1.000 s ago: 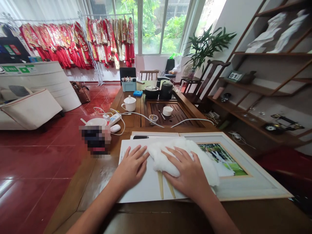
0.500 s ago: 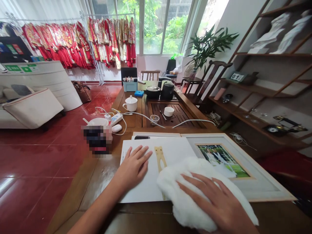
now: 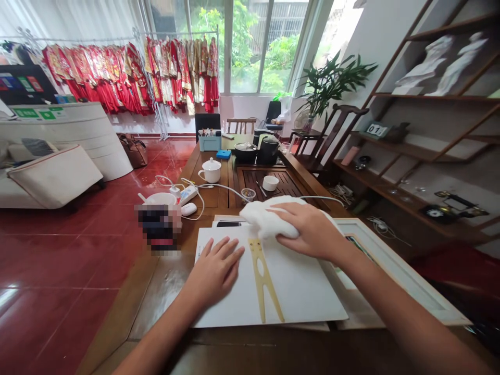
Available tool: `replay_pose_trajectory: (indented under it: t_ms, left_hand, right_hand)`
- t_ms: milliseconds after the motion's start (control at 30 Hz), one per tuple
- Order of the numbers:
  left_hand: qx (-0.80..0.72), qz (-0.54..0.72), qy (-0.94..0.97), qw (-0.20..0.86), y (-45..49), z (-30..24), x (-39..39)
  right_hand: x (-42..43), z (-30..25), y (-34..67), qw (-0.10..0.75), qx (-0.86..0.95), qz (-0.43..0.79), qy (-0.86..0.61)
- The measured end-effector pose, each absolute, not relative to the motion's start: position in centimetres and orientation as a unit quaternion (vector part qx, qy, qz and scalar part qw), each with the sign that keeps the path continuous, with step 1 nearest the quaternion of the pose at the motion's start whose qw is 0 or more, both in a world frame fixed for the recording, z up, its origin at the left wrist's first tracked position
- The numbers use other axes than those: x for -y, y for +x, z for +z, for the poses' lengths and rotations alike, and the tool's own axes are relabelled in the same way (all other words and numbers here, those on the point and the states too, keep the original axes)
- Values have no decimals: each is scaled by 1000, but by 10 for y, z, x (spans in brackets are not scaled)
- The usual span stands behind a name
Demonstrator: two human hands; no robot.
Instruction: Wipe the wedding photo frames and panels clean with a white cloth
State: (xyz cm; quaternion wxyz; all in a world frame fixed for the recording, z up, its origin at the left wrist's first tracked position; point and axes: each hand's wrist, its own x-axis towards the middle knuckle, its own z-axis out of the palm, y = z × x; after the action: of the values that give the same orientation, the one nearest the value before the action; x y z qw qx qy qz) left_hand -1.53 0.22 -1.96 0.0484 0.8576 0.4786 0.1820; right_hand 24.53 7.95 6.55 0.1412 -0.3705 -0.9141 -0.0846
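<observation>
My left hand [image 3: 216,265] lies flat with fingers spread on the left part of a white board [image 3: 230,310]. A tan forked stand leg [image 3: 260,276], like that on the back of a picture frame, lies down the board's middle, with two small dark dots at its upper end. My right hand [image 3: 302,226] is closed on a bunched white cloth [image 3: 275,216] at the board's far edge, just above the stand leg's upper end. Beneath and to the right is a pale picture frame [image 3: 414,276], its photo mostly hidden by my right forearm.
A wooden table [image 3: 156,291] carries everything. Beyond the board are a power strip [image 3: 189,194], a white lidded cup [image 3: 211,171], a small white bowl [image 3: 270,183] and a black kettle [image 3: 267,150]. A white cable [image 3: 222,186] crosses the table. Shelves [image 3: 422,96] stand at right.
My right hand has moved the white cloth away from me, from the board's near right corner to its far edge. The whole stand leg now shows. My left hand stays in place.
</observation>
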Motion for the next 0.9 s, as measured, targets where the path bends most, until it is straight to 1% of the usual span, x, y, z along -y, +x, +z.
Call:
replay_pose_trajectory:
  t_ms: [133,233,300,333,400,433,500,767,900]
  left_hand:
    - [-505,196,840,23,-16,-16,-2]
    - [-587,205,783,-20,-20,-15,-5]
    - [-656,210,724,-29,-25,-17,-9]
    - [-686,213,696,-12,-28,-18,-11]
    - [-720,222,654,66,-34,-21,-16]
    - [-727,226,639,111,-37,-22,-18]
    - [-726,229,628,163,-40,-23,-21]
    - [-711,260,607,241,-46,-22,-27]
    - [-706,297,580,278,-51,-26,-27]
  right_hand:
    - [-105,66,213,96,925,-69,-361]
    - [-114,64,198,81,932,-66,-347]
    - [-117,62,192,73,934,-66,-343]
    - [-117,61,191,70,935,-66,-342]
    - [-117,61,190,65,934,-68,-343]
    - [-116,61,191,63,934,-69,-345]
    - [-114,62,193,58,932,-70,-350]
    - [-106,67,217,46,919,-74,-385]
    - [-98,67,231,44,914,-79,-396]
